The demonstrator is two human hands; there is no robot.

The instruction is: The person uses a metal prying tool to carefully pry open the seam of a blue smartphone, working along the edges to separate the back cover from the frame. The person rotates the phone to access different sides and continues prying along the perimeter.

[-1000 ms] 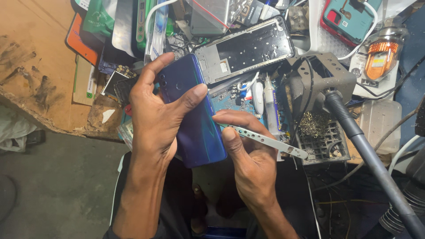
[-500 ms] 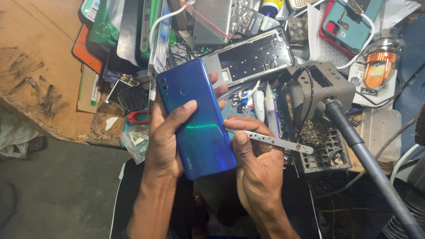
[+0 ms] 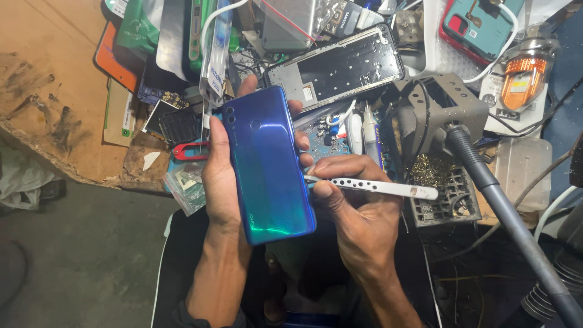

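My left hand [image 3: 221, 176] grips the blue phone [image 3: 267, 164] back-up, thumb along its 9 o'clock edge, fingertips wrapped round the 3 o'clock edge. My right hand [image 3: 358, 212] pinches a thin white pry tool [image 3: 373, 186], tip touching the phone's 3 o'clock edge. Bench is a worn wooden top [image 3: 42, 79], scarred and chipped at its edge, buried in parts from 12 to 3 o'clock: bare phone frame [image 3: 337, 67] at 12, soldering stand [image 3: 434, 112] at 2, red-cased phone [image 3: 480, 24] beyond. Grey concrete floor [image 3: 85, 255] at 8 o'clock.
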